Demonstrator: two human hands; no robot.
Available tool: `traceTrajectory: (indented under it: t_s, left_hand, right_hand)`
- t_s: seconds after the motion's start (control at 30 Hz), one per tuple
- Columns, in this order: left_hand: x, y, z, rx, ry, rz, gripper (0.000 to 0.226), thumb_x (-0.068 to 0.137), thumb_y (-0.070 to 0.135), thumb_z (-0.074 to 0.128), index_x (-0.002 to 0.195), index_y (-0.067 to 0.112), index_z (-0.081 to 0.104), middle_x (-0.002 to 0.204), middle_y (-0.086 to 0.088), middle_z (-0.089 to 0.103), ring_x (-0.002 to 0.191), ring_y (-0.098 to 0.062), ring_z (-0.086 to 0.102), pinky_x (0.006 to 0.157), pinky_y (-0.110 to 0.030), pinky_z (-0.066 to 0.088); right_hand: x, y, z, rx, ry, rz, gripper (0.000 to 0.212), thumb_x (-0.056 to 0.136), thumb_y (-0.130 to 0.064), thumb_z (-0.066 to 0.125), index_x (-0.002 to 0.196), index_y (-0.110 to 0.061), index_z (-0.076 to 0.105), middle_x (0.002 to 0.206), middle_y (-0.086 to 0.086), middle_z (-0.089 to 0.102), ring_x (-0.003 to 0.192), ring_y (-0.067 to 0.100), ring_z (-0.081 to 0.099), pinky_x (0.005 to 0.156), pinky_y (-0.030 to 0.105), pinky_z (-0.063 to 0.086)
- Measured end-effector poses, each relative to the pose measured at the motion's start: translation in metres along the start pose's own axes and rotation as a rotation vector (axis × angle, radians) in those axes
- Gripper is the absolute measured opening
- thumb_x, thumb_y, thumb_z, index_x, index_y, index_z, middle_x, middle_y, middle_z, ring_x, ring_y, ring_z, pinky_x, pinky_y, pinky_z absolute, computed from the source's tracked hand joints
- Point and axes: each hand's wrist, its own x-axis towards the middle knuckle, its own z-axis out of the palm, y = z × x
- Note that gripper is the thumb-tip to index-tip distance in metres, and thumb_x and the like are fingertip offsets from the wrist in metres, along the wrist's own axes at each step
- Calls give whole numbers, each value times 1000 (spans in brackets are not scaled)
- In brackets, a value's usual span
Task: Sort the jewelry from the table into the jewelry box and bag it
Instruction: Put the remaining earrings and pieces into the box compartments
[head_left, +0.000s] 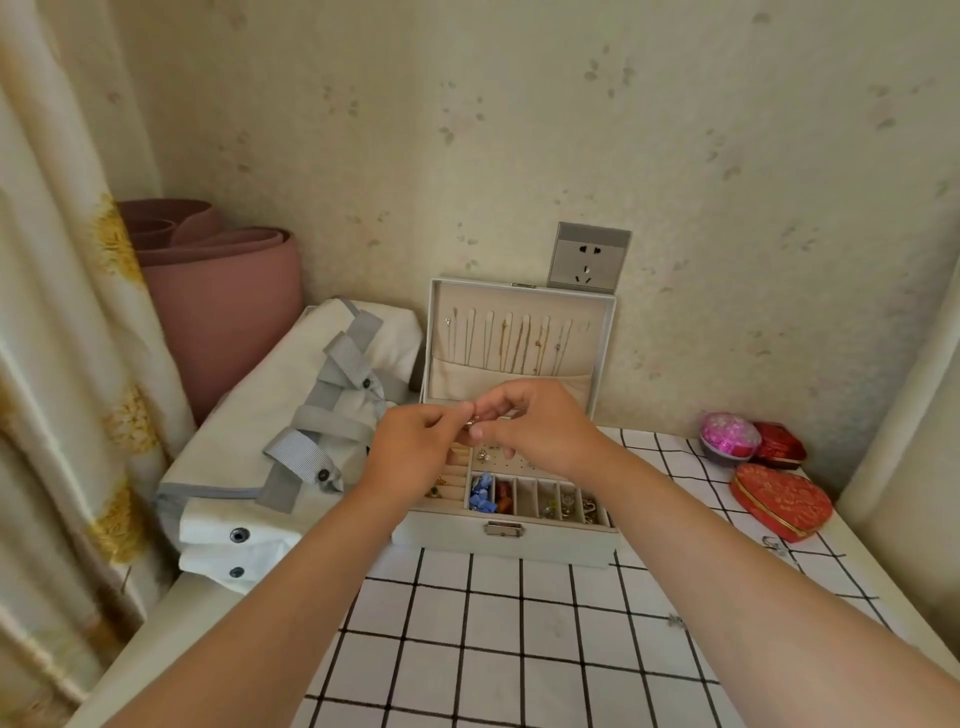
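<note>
A pale grey jewelry box (506, 540) stands open on the checked tablecloth, lid (519, 332) upright with thin chains hanging inside. Its front compartments hold blue and red pieces and small silver items. Above the box tray, my left hand (415, 447) and my right hand (530, 426) meet fingertip to fingertip and pinch a tiny silver piece of jewelry (470, 422) between them. A white canvas bag (260, 457) with grey straps lies left of the box. Small silver pieces (774, 544) lie loose on the cloth at the right.
A red heart-shaped box (782, 501), a pink round container (727, 436) and a red case (782, 444) sit at the right. A rolled pink mat (228, 306) stands back left beside a curtain. A wall socket (589, 257) is behind the lid.
</note>
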Motion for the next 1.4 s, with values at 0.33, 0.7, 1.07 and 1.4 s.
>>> traceTrajectory:
  t_s: [0.33, 0.7, 1.07, 1.4]
  left_hand:
    - [9, 9, -3, -295, -105, -264, 14, 95, 24, 61, 99, 19, 73, 89, 3, 75, 61, -7, 61, 56, -23, 44]
    - [10, 5, 0, -271, 26, -202, 7, 88, 24, 71, 94, 21, 74, 83, 7, 74, 64, -6, 64, 53, -20, 49]
    - [12, -17, 3, 557, -124, 227, 22, 94, 26, 59, 111, 33, 72, 111, 11, 68, 106, -8, 57, 92, -32, 49]
    - [13, -32, 4, 887, -285, 475, 30, 97, 26, 47, 113, 23, 72, 110, 5, 66, 104, -19, 50, 91, -38, 44]
  right_hand:
    - [2, -7, 3, 86, 38, 45, 10, 94, -6, 66, 98, -10, 74, 82, 2, 75, 53, 11, 55, 44, 15, 43]
    - [0, -4, 10, 169, 133, 76, 18, 83, -15, 80, 100, -18, 75, 87, 0, 76, 56, 15, 64, 44, 25, 48]
    - [-3, 31, 10, -529, 154, 14, 12, 90, -23, 70, 89, -30, 79, 85, -13, 74, 78, 5, 68, 75, 30, 58]
    - [-8, 36, 15, -783, 138, -39, 12, 88, -27, 66, 85, -34, 76, 87, -13, 71, 80, 8, 63, 70, 31, 55]
